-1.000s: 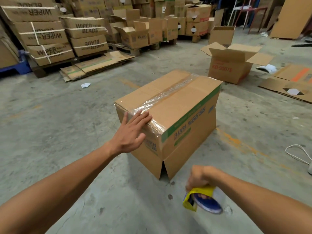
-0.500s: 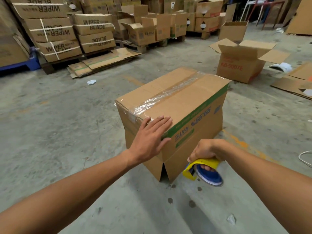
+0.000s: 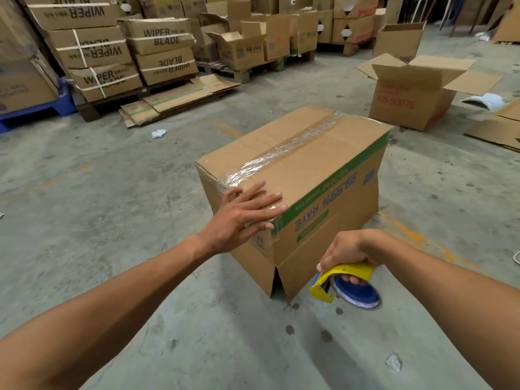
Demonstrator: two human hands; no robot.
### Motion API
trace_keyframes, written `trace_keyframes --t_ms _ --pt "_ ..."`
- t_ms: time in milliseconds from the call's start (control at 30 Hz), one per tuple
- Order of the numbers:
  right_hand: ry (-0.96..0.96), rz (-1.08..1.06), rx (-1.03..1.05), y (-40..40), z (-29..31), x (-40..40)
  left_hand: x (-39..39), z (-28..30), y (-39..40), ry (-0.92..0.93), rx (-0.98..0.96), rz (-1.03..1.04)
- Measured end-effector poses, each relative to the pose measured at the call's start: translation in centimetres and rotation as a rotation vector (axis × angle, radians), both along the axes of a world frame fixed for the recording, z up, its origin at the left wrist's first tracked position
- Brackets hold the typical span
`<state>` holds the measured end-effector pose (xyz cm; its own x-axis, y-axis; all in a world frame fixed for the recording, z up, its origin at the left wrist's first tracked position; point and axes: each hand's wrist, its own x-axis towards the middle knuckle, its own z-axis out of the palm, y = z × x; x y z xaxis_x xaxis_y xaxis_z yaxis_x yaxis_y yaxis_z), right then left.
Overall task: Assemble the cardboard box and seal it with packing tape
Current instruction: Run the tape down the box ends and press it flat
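A brown cardboard box (image 3: 315, 164) with a green stripe stands on the concrete floor, its top flaps closed. Clear packing tape (image 3: 284, 153) runs along the top seam and down the near end. My left hand (image 3: 244, 218) lies flat, fingers spread, on the box's near top corner over the tape end. My right hand (image 3: 349, 249) grips a yellow tape dispenser (image 3: 346, 285) with a blue roll, low beside the box's near bottom corner. The box's bottom flaps gape slightly at that corner.
An open box (image 3: 416, 94) with red lettering stands at the far right. Flattened cardboard (image 3: 180, 99) lies by pallets stacked with "WIPER BLADE" boxes (image 3: 98, 49) at the back left. More flat cardboard (image 3: 498, 128) lies at the right edge. Paper scraps (image 3: 159, 133) dot the floor.
My left hand slid right along the near top edge of the box. My right hand rose with the tape dispenser and came closer to the box's near bottom corner.
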<state>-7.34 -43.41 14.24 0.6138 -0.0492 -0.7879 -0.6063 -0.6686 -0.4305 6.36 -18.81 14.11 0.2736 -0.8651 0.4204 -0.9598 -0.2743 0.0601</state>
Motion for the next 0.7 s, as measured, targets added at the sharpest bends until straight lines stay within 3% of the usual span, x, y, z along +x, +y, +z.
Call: trace_keyframes --t_ms 167,367,533,700 --pt "-0.012 0.001 0.018 0.2 0.4 -0.2 0.3 0.4 0.4 0.095 0.081 -0.063" --pt "-0.009 0.011 0.019 0.2 0.6 -0.4 0.7 1.3 0.2 0.201 -0.020 -0.068" --pt "-0.013 0.017 0.023 0.3 0.8 -0.4 -0.2 -0.6 0.2 -0.083 0.021 -0.046" --pt "-0.006 0.021 0.027 0.1 0.5 -0.3 -0.6 -1.0 0.1 -0.127 -0.019 -0.095"
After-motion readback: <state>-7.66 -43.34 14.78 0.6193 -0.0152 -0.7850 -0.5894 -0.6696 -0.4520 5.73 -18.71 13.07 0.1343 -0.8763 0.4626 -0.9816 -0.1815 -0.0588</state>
